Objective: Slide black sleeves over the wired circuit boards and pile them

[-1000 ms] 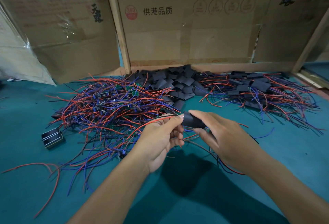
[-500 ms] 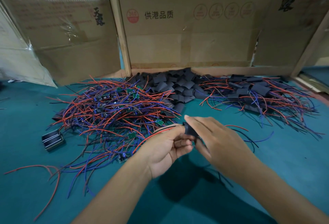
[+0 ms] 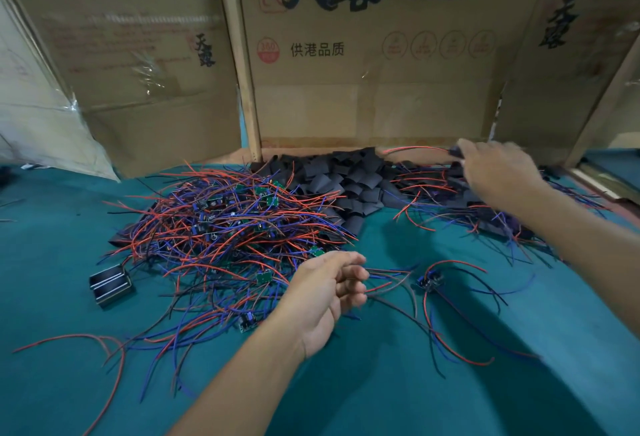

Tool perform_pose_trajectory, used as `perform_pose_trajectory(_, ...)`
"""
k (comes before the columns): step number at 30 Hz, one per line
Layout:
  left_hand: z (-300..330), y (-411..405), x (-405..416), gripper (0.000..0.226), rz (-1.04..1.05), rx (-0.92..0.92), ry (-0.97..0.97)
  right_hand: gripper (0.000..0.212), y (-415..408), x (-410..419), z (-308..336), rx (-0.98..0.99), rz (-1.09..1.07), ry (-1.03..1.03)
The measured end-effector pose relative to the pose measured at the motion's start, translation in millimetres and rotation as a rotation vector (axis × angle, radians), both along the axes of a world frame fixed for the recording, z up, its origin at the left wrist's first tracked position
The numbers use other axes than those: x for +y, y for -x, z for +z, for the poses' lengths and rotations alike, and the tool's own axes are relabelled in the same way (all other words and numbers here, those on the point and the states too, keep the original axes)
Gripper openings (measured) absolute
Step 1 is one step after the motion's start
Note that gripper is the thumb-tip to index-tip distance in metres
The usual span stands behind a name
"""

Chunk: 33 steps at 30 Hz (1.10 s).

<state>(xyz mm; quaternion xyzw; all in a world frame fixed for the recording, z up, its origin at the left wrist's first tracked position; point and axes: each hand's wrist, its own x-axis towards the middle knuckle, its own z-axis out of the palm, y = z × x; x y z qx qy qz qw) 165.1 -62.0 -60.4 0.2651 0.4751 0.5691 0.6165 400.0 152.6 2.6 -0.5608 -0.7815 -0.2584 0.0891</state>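
Mid-batch: sleeved pile (image 3: 485, 200) right, bare boards (image 3: 221, 224) heaped left.
Right hand (image 3: 498, 169) pinches a sleeved unit (blurred); left hand (image 3: 329, 293) loosely grips wires (image 3: 391, 274); many remain.

Matt teal cloth covers the table (image 3: 415, 383); brown cardboard (image 3: 374, 96) stands behind, matt black sleeves (image 3: 349, 182) heaped, plastic-coated wires (image 3: 214, 227) glossy.

Teal table (image 3: 398, 383), printed cardboard panels (image 3: 374, 89) and wooden posts (image 3: 247, 89) behind, dim light
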Motion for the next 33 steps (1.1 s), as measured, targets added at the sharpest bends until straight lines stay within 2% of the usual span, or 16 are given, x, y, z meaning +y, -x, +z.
perform_pose_trajectory(2, 0, 2, 2, 0.013, 0.026, 0.026, -0.010, 0.043, -1, 19, 3, 0.073, -0.132, 0.090)
perform_pose_trajectory(3, -1, 3, 2, 0.012, 0.039, 0.040, -0.015, 0.044, 6, 24, 2, 0.157, -0.130, 0.143)
perform_pose_trajectory(5, -1, 4, 4, 0.011, 0.064, 0.067, -0.024, 0.034, 38, 25, -10, 0.241, 0.026, 0.268)
perform_pose_trajectory(8, -4, 4, 5, 0.012, 0.086, 0.109, -0.034, 0.025, 95, 18, -38, 0.217, 0.217, 0.396)
perform_pose_trajectory(10, -7, 4, 5, 0.013, 0.096, 0.129, -0.039, 0.031, 121, 25, -50, 0.264, 0.222, 0.408)
perform_pose_trajectory(13, -10, 5, 5, 0.016, 0.102, 0.149, -0.053, 0.051, 141, 42, -58, 0.307, 0.152, 0.448)
perform_pose_trajectory(17, -10, 5, 5, 0.018, 0.101, 0.155, -0.066, 0.050, 147, 58, -65, 0.264, 0.095, 0.382)
perform_pose_trajectory(18, -10, 6, 5, 0.018, 0.101, 0.169, -0.072, 0.053, 146, 57, -63, 0.327, 0.091, 0.358)
perform_pose_trajectory(20, -9, 7, 5, 0.017, 0.118, 0.227, -0.097, 0.057, 139, 49, -55, 0.631, 0.113, 0.357)
perform_pose_trajectory(22, -8, 10, 5, 0.016, 0.145, 0.317, -0.137, 0.052, 128, 26, -43, 0.974, 0.187, 0.382)
perform_pose_trajectory(23, -7, 12, 5, 0.015, 0.159, 0.369, -0.155, 0.047, 122, 8, -37, 1.073, 0.231, 0.402)
perform_pose_trajectory(26, -3, 22, 8, 0.014, 0.228, 0.534, -0.213, 0.026, 105, -59, -31, 1.204, 0.369, 0.582)
perform_pose_trajectory(29, 4, 44, 8, 0.014, 0.366, 0.815, -0.302, 0.012, 91, -114, -41, 1.160, 0.412, 0.686)
perform_pose_trajectory(31, 10, 64, 5, 0.012, 0.432, 1.077, -0.333, 0.018, 85, -140, -53, 0.982, 0.427, 0.602)
perform_pose_trajectory(33, 17, 88, 7, 0.009, 0.396, 1.354, -0.312, 0.023, 80, -161, -65, 0.824, 0.464, 0.532)
